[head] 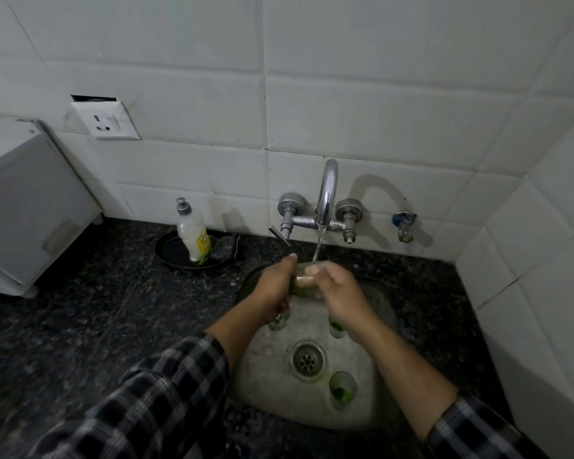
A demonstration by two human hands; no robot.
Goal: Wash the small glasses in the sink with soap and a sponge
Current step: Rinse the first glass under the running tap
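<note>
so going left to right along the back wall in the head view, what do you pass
white box → socket → soap bottle in a black dish → dark sponge → tap → blue valve

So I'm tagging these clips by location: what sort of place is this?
Most likely a home kitchen. A steel sink is set into a dark granite counter under a wall tap with water running, and a dish soap bottle stands by the white tiled wall.
</note>
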